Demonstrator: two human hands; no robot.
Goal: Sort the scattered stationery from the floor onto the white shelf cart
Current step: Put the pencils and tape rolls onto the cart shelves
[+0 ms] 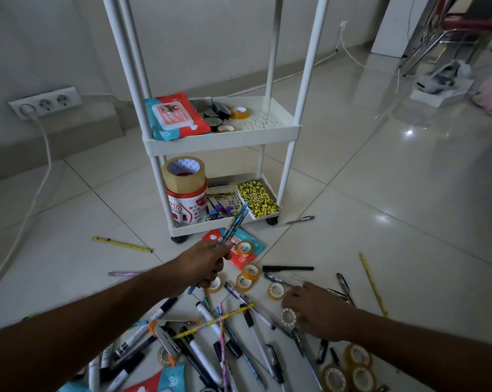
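Here the left hand [203, 264] grips a bundle of blue pencils [232, 228] near the white shelf cart's [222, 137] bottom front edge. The right hand [317, 309] rests open-fingered on a small tape roll [288, 317] on the floor.

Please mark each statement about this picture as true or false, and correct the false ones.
1. The left hand holds a bundle of blue pencils. True.
2. The right hand grips a black marker. False: it reaches down among pens and a small tape roll on the floor, holding no marker.
3. A big brown tape roll stands on a white tub on the bottom shelf. True.
4. The middle shelf holds nothing. False: it carries a wipes pack and tape rolls.
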